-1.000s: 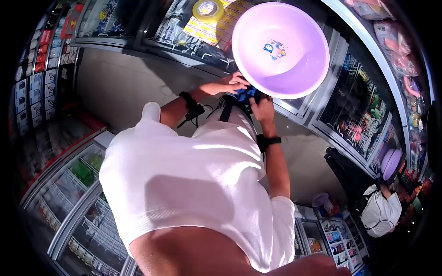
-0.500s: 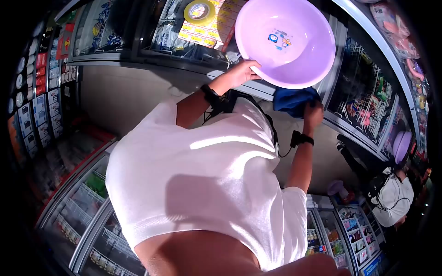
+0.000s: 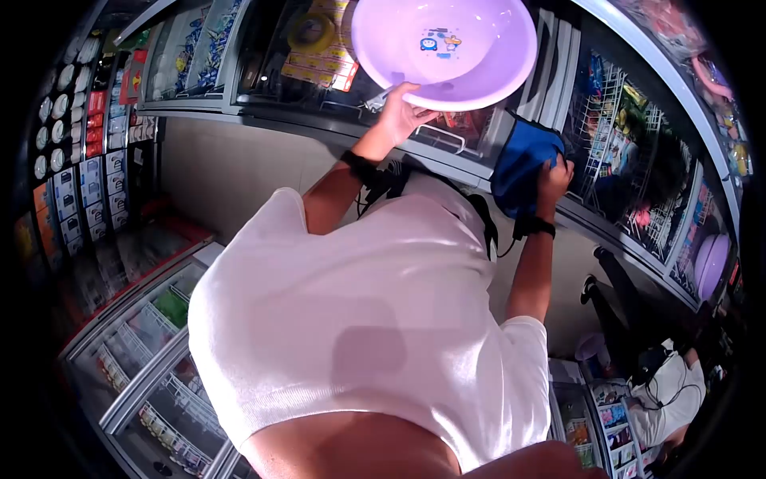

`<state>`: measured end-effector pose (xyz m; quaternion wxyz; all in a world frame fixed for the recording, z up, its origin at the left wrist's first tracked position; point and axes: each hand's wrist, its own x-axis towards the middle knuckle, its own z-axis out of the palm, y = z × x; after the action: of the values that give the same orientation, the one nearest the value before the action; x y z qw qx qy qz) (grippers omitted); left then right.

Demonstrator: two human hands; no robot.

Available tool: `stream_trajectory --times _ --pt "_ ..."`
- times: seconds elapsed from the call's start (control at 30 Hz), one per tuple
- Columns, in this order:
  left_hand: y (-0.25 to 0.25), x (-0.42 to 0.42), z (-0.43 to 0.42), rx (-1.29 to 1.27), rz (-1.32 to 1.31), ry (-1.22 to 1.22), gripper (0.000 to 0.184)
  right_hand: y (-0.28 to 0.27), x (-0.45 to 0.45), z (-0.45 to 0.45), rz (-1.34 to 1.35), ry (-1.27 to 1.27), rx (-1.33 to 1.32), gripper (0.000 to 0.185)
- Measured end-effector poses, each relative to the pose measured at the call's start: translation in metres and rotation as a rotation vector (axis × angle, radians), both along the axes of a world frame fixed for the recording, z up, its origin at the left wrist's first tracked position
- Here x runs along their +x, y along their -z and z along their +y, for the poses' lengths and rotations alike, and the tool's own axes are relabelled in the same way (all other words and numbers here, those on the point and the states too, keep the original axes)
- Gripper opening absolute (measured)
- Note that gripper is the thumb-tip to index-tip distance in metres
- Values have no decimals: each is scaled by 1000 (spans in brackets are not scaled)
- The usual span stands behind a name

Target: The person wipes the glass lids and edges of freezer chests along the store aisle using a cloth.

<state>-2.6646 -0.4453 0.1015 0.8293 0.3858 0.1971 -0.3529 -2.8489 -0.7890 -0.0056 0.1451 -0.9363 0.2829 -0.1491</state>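
A pinkish-purple basin (image 3: 447,56) with small cartoon prints inside rests over the freezer top, tilted a little. My left hand (image 3: 404,117) grips its near rim, thumb and fingers on either side of the edge. Farther right, my right hand (image 3: 554,177) is closed on a dark blue cloth (image 3: 523,160), which lies spread over the freezer's metal edge. Left of the basin, a roll of yellow tape (image 3: 311,33) sits in shadow on a yellow-and-white printed sheet (image 3: 325,64).
Glass-topped freezers (image 3: 263,112) run along the far side, with wire baskets (image 3: 618,128) inside on the right. Shelves of boxes (image 3: 92,191) stand at left. Another person (image 3: 666,395) in a white top is at lower right, near a purple basin (image 3: 712,266).
My left hand has gone from beside the blue cloth to the basin's rim, and the basin has shifted left. My right hand has carried the cloth rightward onto the freezer edge, where it is more spread out.
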Motion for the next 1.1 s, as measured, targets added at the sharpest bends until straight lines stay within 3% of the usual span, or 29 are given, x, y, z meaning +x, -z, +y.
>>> stream_trajectory --times 0.1,0.27,0.4,0.47,0.5,0.53,0.57,0.6,0.67,0.73,0.8,0.83,0.93,1.0,1.07,1.1 --pt "-4 -21 -36 113 14 -131 63 -14 47 -31 84 -28 -21 35" --pt "-6 -61 -63 159 -86 -13 53 -35 102 -57 322 -172 -35 39" --pt "-22 -65 -76 193 -138 39 45 -41 84 -53 484 -203 64 25" --pt "-38 -59 -88 409 -259 400 67 -43 61 -45 511 -205 32 25" --pt "-26 -65 -93 470 -555 564 84 -41 48 -41 485 -227 33 25" --pt "-12 -70 -101 716 -909 787 93 -36 31 -37 466 -247 38 26" --pt "2 -78 -114 652 -1174 885 97 -29 16 -30 479 -255 52 25" --pt "2 -86 -126 586 -1471 946 96 -23 5 -26 489 -257 63 25" --pt "2 -94 -156 386 -1622 1150 91 -23 -19 -9 489 -185 33 21" --pt "19 -99 -180 499 -1880 1268 86 -39 -33 16 457 -79 63 19" --pt "60 -100 -204 739 -1967 1400 82 -56 -42 37 467 -50 -31 24" --pt "70 -96 -211 716 -1969 1471 78 -48 -46 44 497 -15 -161 19" --pt "80 -88 -215 577 -1974 1385 64 -68 -40 84 494 142 -376 15" --pt "73 -87 -194 478 -1990 1211 55 -66 -31 108 623 251 -396 13" --pt "96 -95 -179 472 -2074 968 41 -51 -24 134 531 334 -421 17" --pt "82 -88 -168 440 -2001 1116 38 -56 -18 148 550 305 -380 18"
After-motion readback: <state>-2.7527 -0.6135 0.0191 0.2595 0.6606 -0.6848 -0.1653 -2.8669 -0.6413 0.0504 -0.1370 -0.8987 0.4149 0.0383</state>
